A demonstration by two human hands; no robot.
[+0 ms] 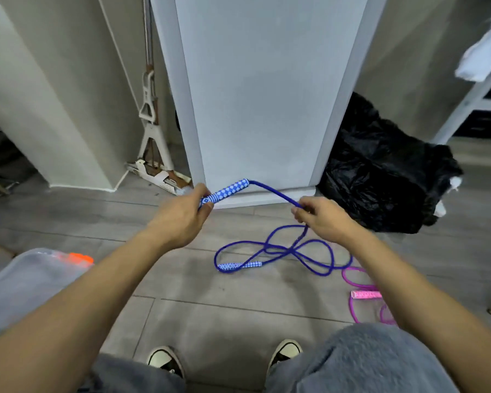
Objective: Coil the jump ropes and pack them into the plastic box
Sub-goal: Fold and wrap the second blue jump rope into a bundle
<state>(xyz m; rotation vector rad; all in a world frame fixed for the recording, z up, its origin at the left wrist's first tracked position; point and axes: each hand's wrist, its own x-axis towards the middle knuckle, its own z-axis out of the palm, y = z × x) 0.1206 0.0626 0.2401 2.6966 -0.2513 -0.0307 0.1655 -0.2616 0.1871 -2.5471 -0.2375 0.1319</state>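
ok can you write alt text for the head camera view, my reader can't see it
A person's left hand holds one blue jump rope handle while the right hand pinches the cord; the rest of the blue rope lies tangled on the floor. A pink jump rope lies to the right, a clear plastic box to the left.
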